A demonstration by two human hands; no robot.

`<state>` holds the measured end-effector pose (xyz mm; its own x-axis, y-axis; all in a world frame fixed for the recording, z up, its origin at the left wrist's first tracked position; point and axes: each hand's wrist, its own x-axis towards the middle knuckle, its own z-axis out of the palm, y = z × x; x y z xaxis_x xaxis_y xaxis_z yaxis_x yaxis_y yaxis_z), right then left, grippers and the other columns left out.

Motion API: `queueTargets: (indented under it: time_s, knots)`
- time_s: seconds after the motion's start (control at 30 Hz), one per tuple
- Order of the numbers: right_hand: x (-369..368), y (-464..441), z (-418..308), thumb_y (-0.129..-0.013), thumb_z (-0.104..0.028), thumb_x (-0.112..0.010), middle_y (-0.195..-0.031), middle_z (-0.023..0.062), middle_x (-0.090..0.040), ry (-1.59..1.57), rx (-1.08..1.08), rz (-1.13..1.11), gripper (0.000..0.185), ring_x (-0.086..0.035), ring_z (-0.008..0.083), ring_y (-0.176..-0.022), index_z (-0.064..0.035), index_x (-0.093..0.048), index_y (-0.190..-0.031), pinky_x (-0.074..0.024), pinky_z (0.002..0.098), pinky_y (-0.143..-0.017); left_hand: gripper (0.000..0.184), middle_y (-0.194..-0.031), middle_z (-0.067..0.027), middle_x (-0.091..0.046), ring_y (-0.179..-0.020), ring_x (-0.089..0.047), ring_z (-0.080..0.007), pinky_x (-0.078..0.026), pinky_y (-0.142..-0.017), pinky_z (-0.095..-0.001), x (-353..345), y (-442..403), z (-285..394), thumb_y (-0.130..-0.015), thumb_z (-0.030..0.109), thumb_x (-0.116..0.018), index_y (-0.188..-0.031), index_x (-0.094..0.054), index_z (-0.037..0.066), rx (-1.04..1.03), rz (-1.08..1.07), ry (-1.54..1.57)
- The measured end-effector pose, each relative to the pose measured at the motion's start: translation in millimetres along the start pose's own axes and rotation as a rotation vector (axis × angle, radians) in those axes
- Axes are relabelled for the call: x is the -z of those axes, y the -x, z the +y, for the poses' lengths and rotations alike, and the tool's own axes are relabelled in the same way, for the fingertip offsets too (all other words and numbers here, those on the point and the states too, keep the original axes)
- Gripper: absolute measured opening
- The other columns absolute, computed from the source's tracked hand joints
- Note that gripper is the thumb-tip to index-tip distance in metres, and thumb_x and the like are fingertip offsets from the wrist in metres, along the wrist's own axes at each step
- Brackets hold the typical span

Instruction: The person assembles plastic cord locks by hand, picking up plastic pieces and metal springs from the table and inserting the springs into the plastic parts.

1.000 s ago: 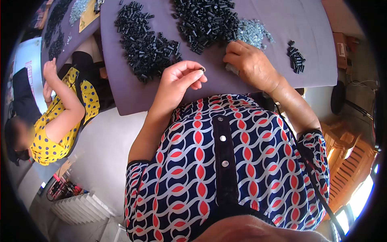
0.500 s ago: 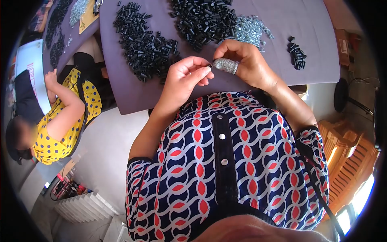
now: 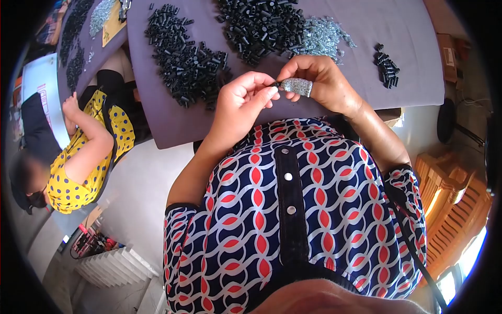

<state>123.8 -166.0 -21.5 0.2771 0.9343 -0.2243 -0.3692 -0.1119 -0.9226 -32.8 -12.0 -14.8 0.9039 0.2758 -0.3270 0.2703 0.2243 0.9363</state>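
My left hand is closed in a pinch, with a small black cylindrical piece between thumb and index fingertip. Facing it, my right hand is also closed, its fingertips meeting the left ones at that piece. A silver, glittery cover wraps what looks like the right thumb. What the right fingertips hold is too small to make out. Beyond my hands lie one heap of black hollow cylinders, another black heap and a pile of small shiny clear-silver parts.
A small group of black pieces lies to the right on the purple-grey cloth-covered table. A person in a yellow dotted top sits at the left by another table. An orange-brown slatted wooden chair stands at the right.
My hands have come together, so the black piece now meets the silver-covered fingertip. The right hand's silver cover has turned slightly and shifted right. The view has moved a little.
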Motion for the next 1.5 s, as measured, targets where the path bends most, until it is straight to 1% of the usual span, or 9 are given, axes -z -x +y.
queueTargets:
  time_s: [0.13, 0.2, 0.4, 0.47, 0.6, 0.77, 1.03, 1.23, 1.5]
  knots:
    - [-5.0, 1.9, 3.4, -0.081, 0.011, -0.066, -0.095, 0.0060, -0.068, 0.137, 0.119, 0.044, 0.019, -0.066, 0.0162, -0.086, 0.0037, -0.066, -0.099, -0.0543, 0.0285, -0.077, 0.014, -0.084, -0.0050, -0.069, -0.071, -0.060, -0.0071, -0.050, -0.066, -0.0214, -2.4, 1.2, 1.0, -0.096, 0.008, -0.064, -0.105, -0.066, -0.003, -0.047, 0.044, -0.126]
    - [-5.6, 3.3, -1.6, -0.084, 0.006, -0.069, -0.094, 0.0091, -0.067, 0.762, 0.431, 0.064, 0.017, -0.067, 0.0228, -0.090, 0.0017, -0.065, -0.100, -0.0526, 0.0311, -0.081, 0.014, -0.084, -0.0053, -0.070, -0.070, -0.060, -0.0071, -0.050, -0.065, -0.0212, 2.0, -0.4, 2.8, -0.096, 0.008, -0.064, -0.105, -0.066, -0.003, 0.022, 0.028, -0.069]
    - [-5.9, 3.2, -7.5, -0.066, 0.012, -0.064, -0.098, 0.0148, -0.064, 0.832, 0.541, -0.036, 0.035, -0.065, 0.0346, -0.092, 0.0022, -0.064, -0.100, -0.0534, 0.0375, -0.080, 0.019, -0.085, -0.0073, -0.069, -0.072, -0.061, -0.0102, -0.050, -0.065, -0.0235, 22.7, -14.6, 3.8, -0.097, 0.011, -0.061, -0.109, -0.066, -0.003, 0.197, -0.188, -0.010]
    - [-9.3, 3.9, -13.4, -0.061, 0.006, -0.065, -0.101, 0.0155, -0.063, 0.981, 0.727, -0.072, 0.041, -0.064, 0.0353, -0.092, 0.0028, -0.064, -0.102, -0.0544, 0.0396, -0.078, 0.019, -0.084, -0.0080, -0.067, -0.068, -0.059, -0.0115, -0.047, -0.061, -0.0233, 32.5, -18.9, -5.3, -0.096, 0.011, -0.062, -0.108, -0.066, -0.002, 0.437, -0.332, 0.451]
    - [-4.5, 4.2, -9.8, -0.064, 0.005, -0.066, -0.098, 0.0152, -0.063, 1.024, 0.745, -0.086, 0.041, -0.063, 0.0366, -0.091, 0.0011, -0.064, -0.104, -0.0552, 0.0395, -0.077, 0.018, -0.084, -0.0077, -0.066, -0.067, -0.057, -0.0109, -0.045, -0.059, -0.0230, 31.4, -21.3, -14.2, -0.095, 0.011, -0.063, -0.107, -0.067, -0.001, 0.496, -0.389, 0.632]
    - [-8.7, 5.6, -10.1, -0.069, 0.020, -0.063, -0.104, 0.0122, -0.068, 0.547, 0.204, 0.063, 0.049, -0.068, 0.0270, -0.102, 0.0004, -0.064, -0.114, -0.0563, 0.0348, -0.087, 0.017, -0.081, -0.0058, -0.068, -0.065, -0.060, -0.0087, -0.049, -0.061, -0.0209, 19.9, -18.1, -9.3, -0.094, 0.015, -0.066, -0.101, -0.068, 0.000, 0.364, -0.241, 0.375]
    - [3.4, 3.2, 1.9, -0.085, 0.010, -0.058, -0.116, 0.0114, -0.065, 0.206, 0.245, 0.026, 0.040, -0.064, 0.0203, -0.109, 0.0013, -0.061, -0.123, -0.0508, 0.0331, -0.099, 0.015, -0.085, -0.0058, -0.068, -0.073, -0.061, -0.0093, -0.048, -0.066, -0.0214, 15.9, -13.8, -0.3, -0.096, 0.012, -0.063, -0.104, -0.066, -0.001, 0.181, -0.122, 0.159]
    - [5.8, -0.8, 0.0, -0.091, -0.016, -0.066, -0.096, 0.0162, -0.065, 0.771, 0.414, 0.015, 0.024, -0.067, 0.0337, -0.088, -0.0011, -0.062, -0.109, -0.0537, 0.0376, -0.075, 0.014, -0.082, -0.0060, -0.069, -0.069, -0.060, -0.0076, -0.049, -0.064, -0.0209, 9.1, -12.0, 0.6, -0.095, 0.010, -0.065, -0.101, -0.066, -0.002, 0.114, -0.122, 0.108]
    - [-5.6, -2.3, 14.6, -0.088, -0.009, -0.061, -0.084, 0.0162, -0.064, 0.985, 0.476, -0.025, 0.011, -0.064, 0.0395, -0.082, -0.0021, -0.063, -0.095, -0.0520, 0.0445, -0.070, 0.016, -0.089, -0.0060, -0.069, -0.074, -0.060, -0.0081, -0.050, -0.071, -0.0220, 8.3, -5.2, 0.3, -0.096, 0.005, -0.060, -0.108, -0.064, -0.004, 0.036, -0.108, -0.104]
